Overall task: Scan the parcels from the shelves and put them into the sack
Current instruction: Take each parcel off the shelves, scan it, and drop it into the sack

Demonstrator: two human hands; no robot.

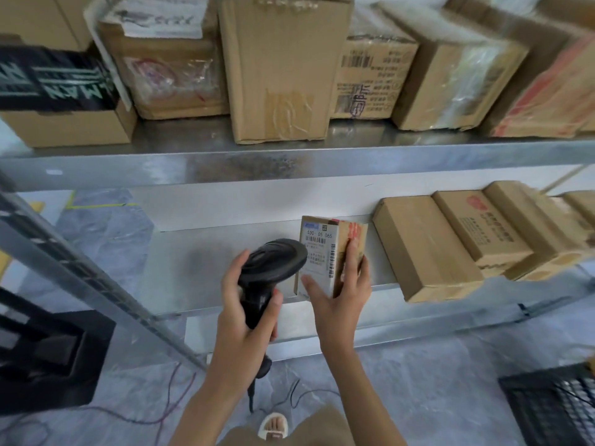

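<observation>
My right hand (343, 291) grips a small cardboard parcel (325, 249) with a white barcode label, held upright over the lower shelf (199, 268). My left hand (240, 304) holds a black handheld scanner (273, 260) by its handle. The scanner's head sits right next to the parcel's label. No sack is in view.
More cardboard parcels (450, 243) lie on the lower shelf to the right. The upper shelf (225, 165) carries several boxes (280, 66). A metal upright (80, 278) slants at left. A black crate (45, 358) stands on the floor at left, another black crate (553, 407) at right. Cables run across the floor.
</observation>
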